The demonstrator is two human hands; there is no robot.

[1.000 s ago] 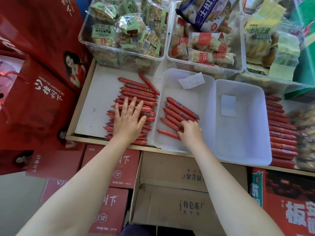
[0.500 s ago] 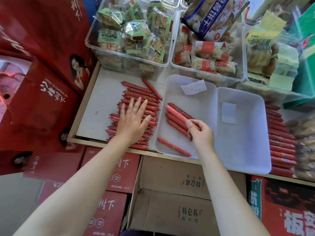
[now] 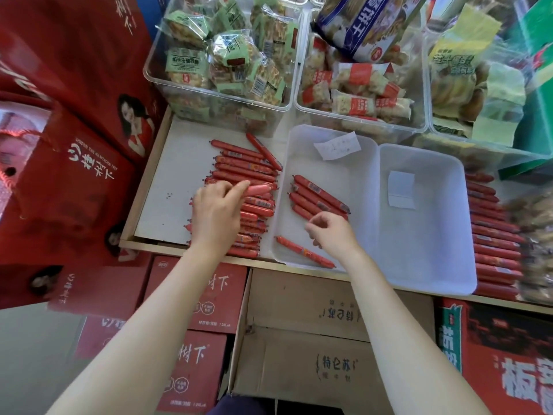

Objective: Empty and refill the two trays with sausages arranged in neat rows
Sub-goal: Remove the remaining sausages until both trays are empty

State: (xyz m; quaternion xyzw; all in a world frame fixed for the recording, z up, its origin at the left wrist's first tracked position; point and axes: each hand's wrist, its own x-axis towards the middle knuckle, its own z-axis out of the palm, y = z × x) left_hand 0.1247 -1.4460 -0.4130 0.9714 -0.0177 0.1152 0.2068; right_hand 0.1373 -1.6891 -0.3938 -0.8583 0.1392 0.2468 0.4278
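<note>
Two white plastic trays stand side by side on the shelf. The left tray [image 3: 359, 163] holds several red sausages [image 3: 317, 194] lying in a slanted row, plus one loose sausage [image 3: 302, 251] near its front edge. The right tray [image 3: 434, 235] holds only a paper slip. A pile of sausages [image 3: 242, 166] lies on the white board left of the trays. My left hand [image 3: 215, 214] lies over this pile and pinches one sausage [image 3: 258, 188]. My right hand [image 3: 335, 232] hovers inside the left tray with fingers loosely curled, holding nothing.
More sausages [image 3: 493, 235] lie in a column right of the right tray. Clear bins of wrapped snacks [image 3: 227, 55] stand behind. Cardboard boxes [image 3: 302, 339] and red cartons [image 3: 59, 163] sit below and to the left. A paper note [image 3: 336, 145] rests on the left tray's back.
My left hand went from lying flat on the pile to pinching one sausage. My right hand let go of the sausages in the tray and drew back slightly toward me.
</note>
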